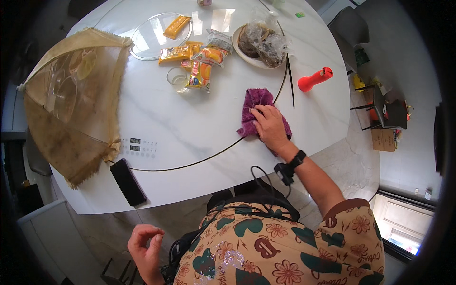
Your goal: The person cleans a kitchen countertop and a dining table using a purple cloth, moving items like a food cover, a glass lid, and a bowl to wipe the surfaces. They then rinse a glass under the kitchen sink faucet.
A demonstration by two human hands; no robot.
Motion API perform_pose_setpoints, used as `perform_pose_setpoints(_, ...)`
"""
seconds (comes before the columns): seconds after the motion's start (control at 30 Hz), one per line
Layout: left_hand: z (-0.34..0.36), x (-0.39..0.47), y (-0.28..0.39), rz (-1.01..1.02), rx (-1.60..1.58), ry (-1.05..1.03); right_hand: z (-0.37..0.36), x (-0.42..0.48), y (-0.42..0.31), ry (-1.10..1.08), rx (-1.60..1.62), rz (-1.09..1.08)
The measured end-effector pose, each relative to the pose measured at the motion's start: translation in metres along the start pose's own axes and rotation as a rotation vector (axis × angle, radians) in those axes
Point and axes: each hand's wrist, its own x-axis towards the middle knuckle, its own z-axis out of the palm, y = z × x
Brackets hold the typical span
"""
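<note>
My right hand (270, 124) presses on a purple plush cloth (257, 95), its fingers bent into the folds. The cloth lies bunched on a white marble-patterned table (199, 128) and covers part of the table's curved dark seam. A black band with a small cabled device (285, 172) is on my right wrist. Off the table's near edge, beside my body, hangs my left hand (146, 245). It is empty, with its fingers loosely curled and the thumb a little apart. Nearest to it on the table is a black smartphone (128, 182), lying flat.
A mesh food cover (71, 139) stands left over some dishes. Further back are a glass cup (177, 79), several packaged snacks (176, 53), a clear glass disc (144, 39) and a plate (239, 57) with plastic-wrapped food. A red bottle-shaped object (313, 80) stands right. Dark chairs (347, 30) flank the table.
</note>
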Motion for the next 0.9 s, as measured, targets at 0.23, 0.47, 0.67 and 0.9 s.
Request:
perform_pose_setpoints(0.23, 0.016, 0.068, -0.060, -0.019, 0.178, -0.016, 0.050, 0.021, -0.095, -0.249, 0.481, -0.357)
perform_pose_setpoints(0.47, 0.057, 0.101, -0.078, 0.320, 0.772, -0.176, 0.002, 0.021, 0.004, -0.220, 0.100, -0.165)
perform_pose_setpoints(0.67, 0.056, 0.108, -0.108, 0.295, 0.993, -0.212, 0.042, 0.015, -0.029, -0.076, -0.138, 0.125)
perform_pose_setpoints(0.9, 0.061, 0.106, -0.098, 0.247, 1.128, -0.217, 0.054, 0.057, -0.067, -0.018, 0.144, -0.414)
